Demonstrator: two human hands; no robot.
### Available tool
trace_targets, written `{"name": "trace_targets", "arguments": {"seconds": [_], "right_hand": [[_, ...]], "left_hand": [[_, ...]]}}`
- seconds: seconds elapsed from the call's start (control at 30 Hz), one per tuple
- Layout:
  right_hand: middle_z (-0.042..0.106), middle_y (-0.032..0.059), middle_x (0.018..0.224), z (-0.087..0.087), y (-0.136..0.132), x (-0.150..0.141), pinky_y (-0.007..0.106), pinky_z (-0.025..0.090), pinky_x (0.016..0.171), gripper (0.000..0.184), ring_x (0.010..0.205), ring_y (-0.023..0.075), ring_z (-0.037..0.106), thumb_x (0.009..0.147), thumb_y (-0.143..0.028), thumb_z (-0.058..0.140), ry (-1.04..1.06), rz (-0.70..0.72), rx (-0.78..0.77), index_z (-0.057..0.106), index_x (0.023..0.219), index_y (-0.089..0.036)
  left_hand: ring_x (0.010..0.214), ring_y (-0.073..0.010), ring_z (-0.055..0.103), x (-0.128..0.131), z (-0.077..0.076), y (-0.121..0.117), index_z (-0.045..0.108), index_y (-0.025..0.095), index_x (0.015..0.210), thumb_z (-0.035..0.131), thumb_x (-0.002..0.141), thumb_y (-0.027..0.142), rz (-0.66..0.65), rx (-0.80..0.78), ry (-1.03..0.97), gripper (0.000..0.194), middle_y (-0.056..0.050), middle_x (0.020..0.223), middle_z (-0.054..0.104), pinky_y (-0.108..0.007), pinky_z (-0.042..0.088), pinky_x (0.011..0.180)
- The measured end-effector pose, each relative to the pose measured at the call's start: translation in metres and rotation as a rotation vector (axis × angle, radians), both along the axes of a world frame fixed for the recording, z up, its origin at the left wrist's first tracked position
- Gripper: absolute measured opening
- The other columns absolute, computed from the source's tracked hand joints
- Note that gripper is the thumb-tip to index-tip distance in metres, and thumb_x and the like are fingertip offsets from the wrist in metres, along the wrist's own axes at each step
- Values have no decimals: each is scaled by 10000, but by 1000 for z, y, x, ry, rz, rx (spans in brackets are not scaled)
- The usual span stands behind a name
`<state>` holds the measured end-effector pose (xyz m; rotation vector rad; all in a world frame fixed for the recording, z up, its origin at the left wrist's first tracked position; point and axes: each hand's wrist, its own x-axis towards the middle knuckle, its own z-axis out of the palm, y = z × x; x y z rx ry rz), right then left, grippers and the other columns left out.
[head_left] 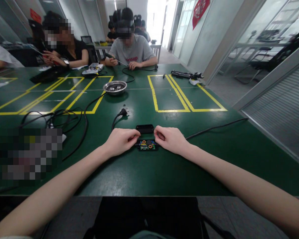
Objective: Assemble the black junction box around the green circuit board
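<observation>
An opened black power adapter case (148, 149) lies on the table between my hands, its circuit board (147, 144) exposed with copper coils and other small parts. Just behind it sits the loose black cover (145, 129), hollow side up. At the case's left end is my left hand (121, 141), fingers closed in a pinch, over the cord (114, 122) that leads to a black plug (124, 112). My right hand (170, 139) is curled closed at the right end, over another black cable (216, 127). What the fingertips of either hand grip is hidden.
A metal bowl (115, 83) with small metal parts stands farther back. Coiled black cables (62, 116) and a blurred-out item (30, 156) lie on the left. Yellow tape (173, 111) marks the green table. A black tool (184, 74) lies far right. Other people (132, 46) work opposite.
</observation>
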<state>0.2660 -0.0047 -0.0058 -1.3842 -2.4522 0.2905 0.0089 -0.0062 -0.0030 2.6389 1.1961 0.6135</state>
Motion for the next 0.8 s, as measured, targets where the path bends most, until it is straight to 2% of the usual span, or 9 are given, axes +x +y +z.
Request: {"name": "trace_targets", "arguments": {"seconds": [0.1,0.17,0.23,0.3,0.37,0.43,0.57,0.7,0.8], "right_hand": [[631,2,768,-4,1,3,265,358,621,48,624,152,555,913,-226,561,74,46,110,600,935,-208],[668,47,916,-6,2,4,293,437,692,150,747,188,611,902,-218,567,118,72,182,615,1043,-201],[672,102,1077,-7,4,6,353,500,810,264,925,243,641,902,-214,579,143,92,222,618,1161,-190],[663,131,1157,-8,6,7,418,515,898,294,1041,284,625,921,-222,586,130,125,217,632,1209,-185],[671,133,1157,-8,7,9,448,516,917,259,1061,293,615,949,-226,580,106,164,189,662,1191,-186],[682,124,1125,-8,8,10,451,519,905,214,1041,286,616,968,-217,572,99,191,170,690,1145,-189],[674,113,1092,-8,7,11,442,526,891,150,1009,267,623,978,-203,580,151,217,150,700,1067,-195],[643,103,1121,-10,8,11,438,533,922,74,1034,256,620,968,-192,599,241,231,124,660,1004,-212],[612,102,1125,-9,8,12,443,536,943,39,1061,256,607,955,-182,611,306,249,102,625,973,-214]], "left_hand": [[601,-130,616,-7,3,5,735,198,1079,549,994,315,66,13,-20,235,15,707,690,-229,409,605],[641,-147,627,-11,4,9,723,199,1135,530,1004,345,111,16,-20,275,6,738,691,-244,443,627],[794,-192,668,-12,5,11,714,193,1187,526,1011,385,99,24,-16,321,-35,869,728,-302,515,740],[975,-244,672,-12,5,12,716,184,1221,511,1023,413,43,29,-6,366,-87,1036,745,-393,541,888],[1102,-278,652,-12,5,11,724,187,1240,511,1028,448,-26,15,8,399,-122,1180,731,-464,522,995],[1164,-300,639,-13,5,10,727,200,1252,589,984,530,-80,-13,25,447,-138,1274,706,-503,506,1046],[1230,-356,620,-14,5,8,727,207,1226,807,763,667,-126,-25,33,658,-168,1373,665,-559,494,1067],[1216,-341,650,-11,4,4,721,221,1151,858,749,580,-168,-34,-10,556,-149,1364,680,-544,510,1060],[1223,-320,666,-9,3,2,684,219,1197,854,775,516,-182,-56,-73,544,-146,1359,676,-498,536,1053]]}}
